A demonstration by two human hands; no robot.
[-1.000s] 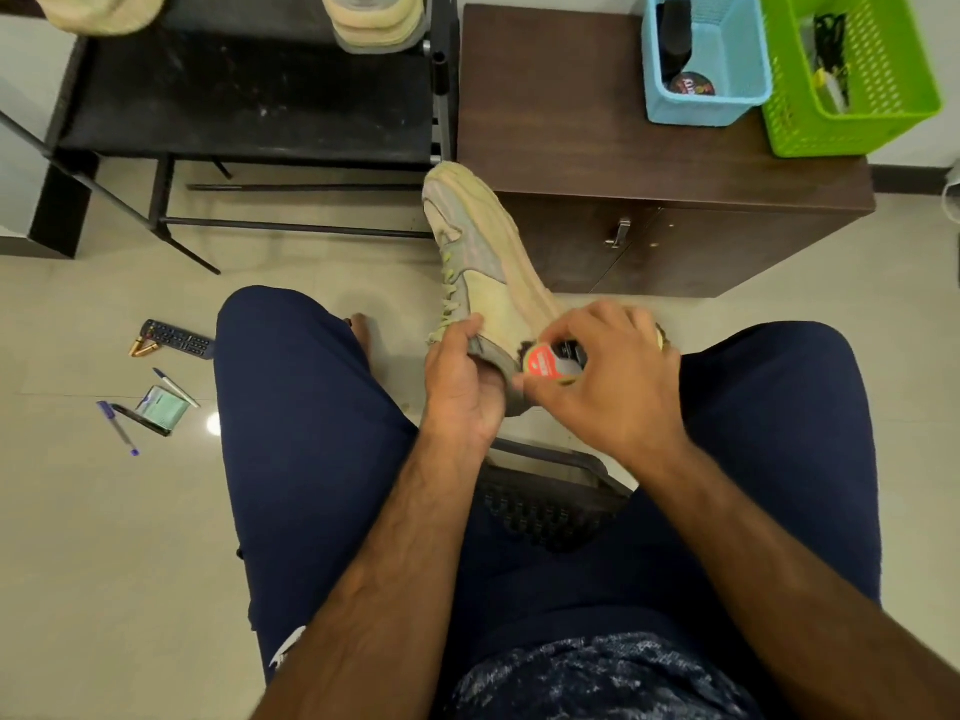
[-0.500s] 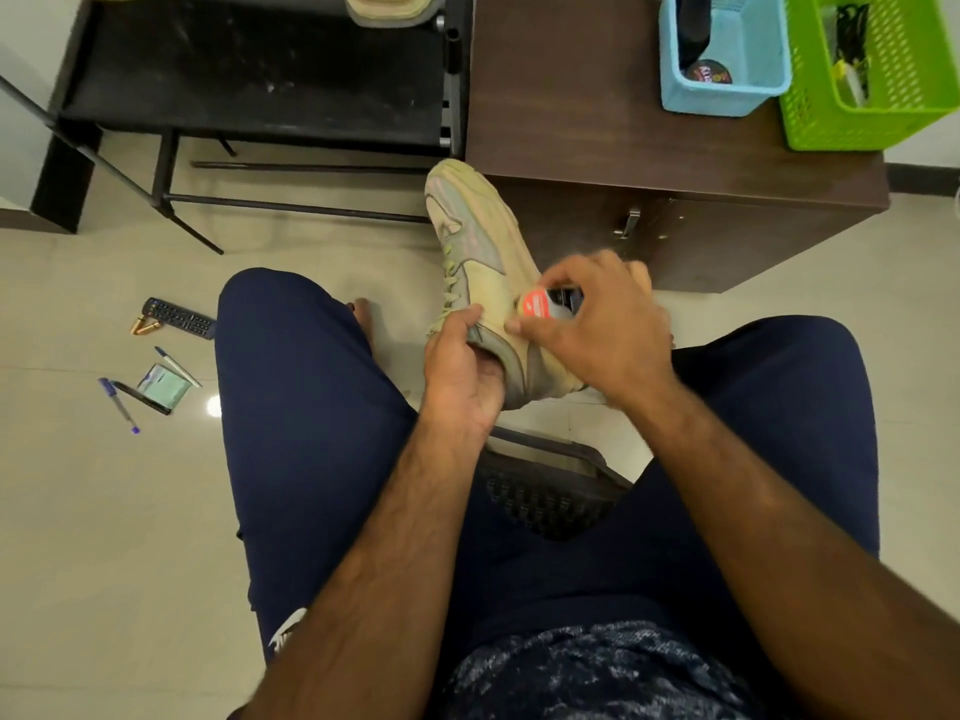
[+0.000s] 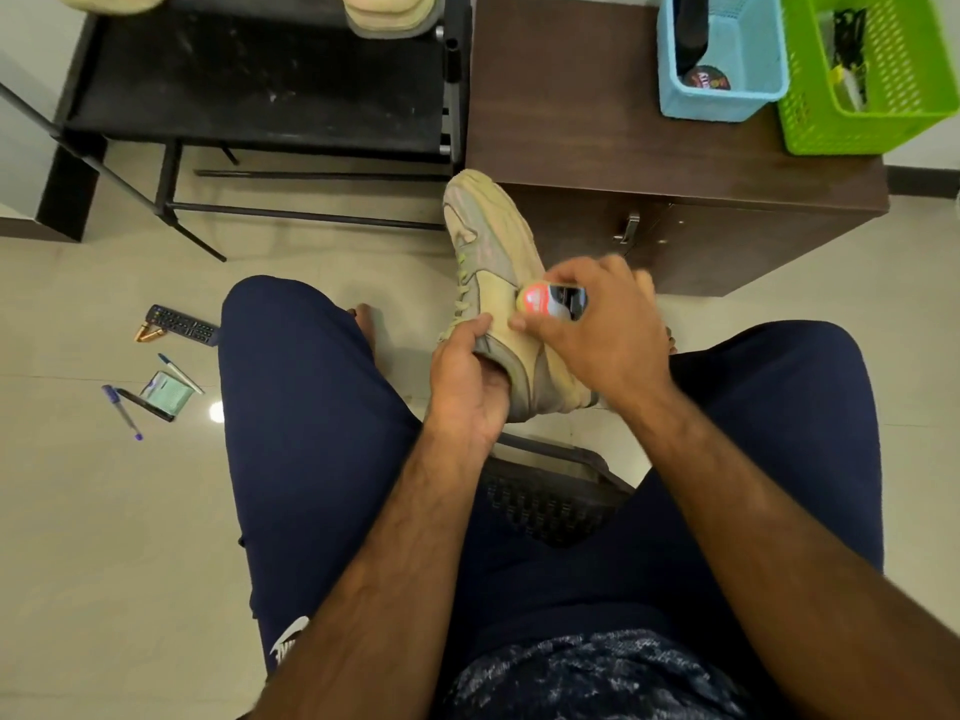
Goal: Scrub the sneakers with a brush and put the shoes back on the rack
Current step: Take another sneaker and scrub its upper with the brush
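Observation:
A beige sneaker point(image 3: 493, 252) with pale green laces is held between my knees, toe pointing away. My left hand point(image 3: 465, 381) grips it at the collar, fingers inside the opening. My right hand point(image 3: 587, 324) holds a small brush point(image 3: 553, 301) with a red end and dark body against the sneaker's right side. Another beige shoe point(image 3: 392, 15) sits on the black rack point(image 3: 260, 90) at the top. A second pale shoe point(image 3: 109, 0) shows at the rack's top left.
A brown cabinet point(image 3: 597, 122) stands right of the rack and carries a blue basket point(image 3: 722, 59) and a green basket point(image 3: 872, 70). On the tiled floor to the left lie a remote point(image 3: 182, 322), pens point(image 3: 122, 410) and a small packet point(image 3: 166, 400).
My right hand has slid the brush from near the heel forward along the sneaker's side toward the laces. My left hand keeps its grip on the collar.

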